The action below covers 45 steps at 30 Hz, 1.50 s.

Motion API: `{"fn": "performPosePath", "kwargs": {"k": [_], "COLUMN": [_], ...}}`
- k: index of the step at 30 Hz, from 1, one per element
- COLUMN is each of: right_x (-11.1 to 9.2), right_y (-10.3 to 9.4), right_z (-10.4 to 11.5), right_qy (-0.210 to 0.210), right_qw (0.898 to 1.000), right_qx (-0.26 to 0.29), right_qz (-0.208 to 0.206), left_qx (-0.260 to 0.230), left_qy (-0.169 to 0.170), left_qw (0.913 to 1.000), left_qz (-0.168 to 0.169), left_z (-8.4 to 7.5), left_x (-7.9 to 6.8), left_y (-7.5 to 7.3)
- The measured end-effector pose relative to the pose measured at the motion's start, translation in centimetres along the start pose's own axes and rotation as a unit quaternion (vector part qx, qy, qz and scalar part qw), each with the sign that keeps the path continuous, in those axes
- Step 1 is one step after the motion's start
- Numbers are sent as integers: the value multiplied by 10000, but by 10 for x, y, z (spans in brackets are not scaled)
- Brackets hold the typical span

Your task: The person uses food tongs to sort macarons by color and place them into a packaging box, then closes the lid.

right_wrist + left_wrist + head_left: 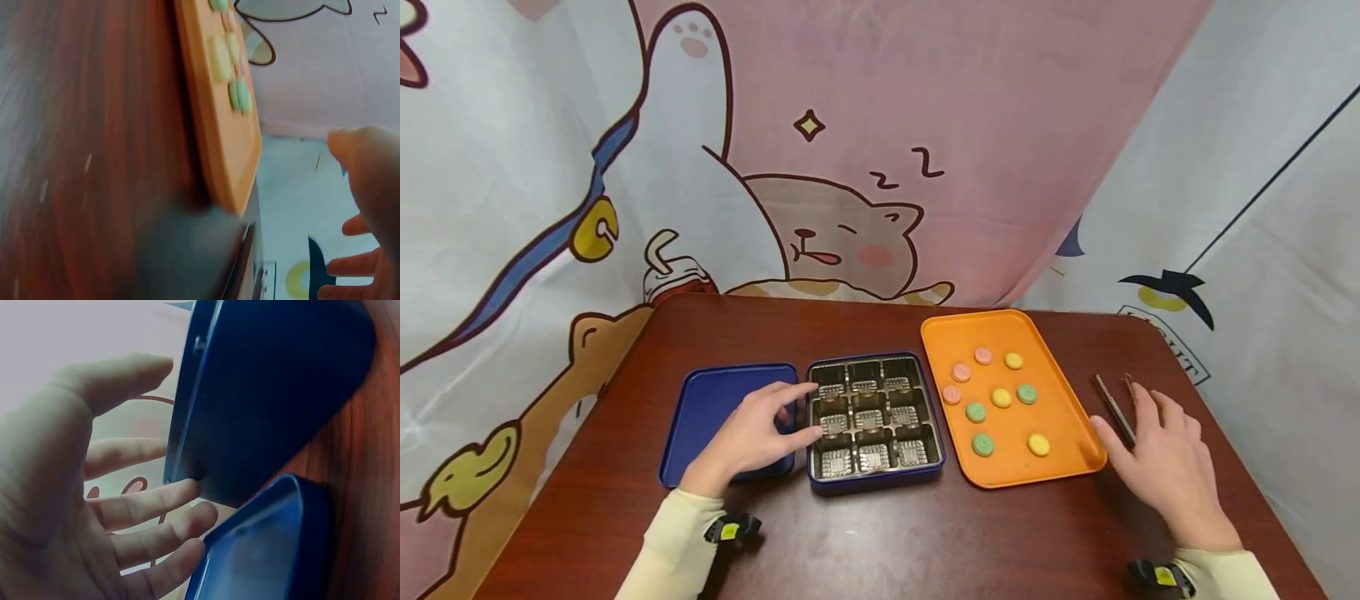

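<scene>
My left hand [752, 433] is at the left edge of a blue square tin [876, 481], its thumb and fingers spread and curved loosely. Inside the tin sits a metallic insert [868, 418] divided into several compartments. In the left wrist view the fingertips come close to the tin's side [275, 394]; whether they touch it I cannot tell. Over metal tongs [1114, 407] lying on the right of the table, my right hand [1172, 467] hovers with fingers apart, holding nothing. The right wrist view shows that hand raised above the tongs [240, 269], which are partly cut off.
An orange tray [1060, 408] carries several small macarons: pink [961, 372], yellow [1001, 397] and green [982, 444]. A blue lid [715, 408] lies left of the tin, partly under my left hand. A printed cloth [985, 150] hangs behind the brown table [850, 542].
</scene>
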State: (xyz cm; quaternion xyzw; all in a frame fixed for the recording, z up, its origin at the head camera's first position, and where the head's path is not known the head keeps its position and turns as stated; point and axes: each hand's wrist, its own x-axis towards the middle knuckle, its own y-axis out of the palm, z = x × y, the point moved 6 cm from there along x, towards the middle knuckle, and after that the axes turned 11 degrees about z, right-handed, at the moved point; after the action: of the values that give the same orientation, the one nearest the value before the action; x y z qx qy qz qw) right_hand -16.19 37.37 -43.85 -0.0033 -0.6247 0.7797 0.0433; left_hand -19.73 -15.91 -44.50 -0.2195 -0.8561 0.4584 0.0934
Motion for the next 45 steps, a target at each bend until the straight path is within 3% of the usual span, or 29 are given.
{"fn": "performPosePath", "kwargs": {"k": [7,12,17,24,34,41,45], "right_x": [-4,-9,-15,-17,-24,-29,-34], "right_y": [6,16,26,30,29,27,23], "right_z": [-41,-61,-68,-72,-68,-69,-69], "right_qy": [730,1312,1323,1436,1463,2016,1850], "right_qw": [9941,9763,9628,9553,9525,9497,9575], "right_qx": [-228,-335,-409,-374,-279,-295,-133], "right_qz": [770,1688,2319,2558,2656,2379,2207], "left_qx": [-218,-182,-198,-218,-206,-218,-221], "left_qy": [276,307,293,304,390,388,374], "left_qw": [9992,9991,9990,9989,9986,9984,9983], "left_qz": [212,244,285,295,293,350,376], "left_z": [6,8,7,7,4,5,5], "left_x": [-3,-4,-3,-3,-2,-1,-1], "left_y": [2,1,1,2,2,2,2]}}
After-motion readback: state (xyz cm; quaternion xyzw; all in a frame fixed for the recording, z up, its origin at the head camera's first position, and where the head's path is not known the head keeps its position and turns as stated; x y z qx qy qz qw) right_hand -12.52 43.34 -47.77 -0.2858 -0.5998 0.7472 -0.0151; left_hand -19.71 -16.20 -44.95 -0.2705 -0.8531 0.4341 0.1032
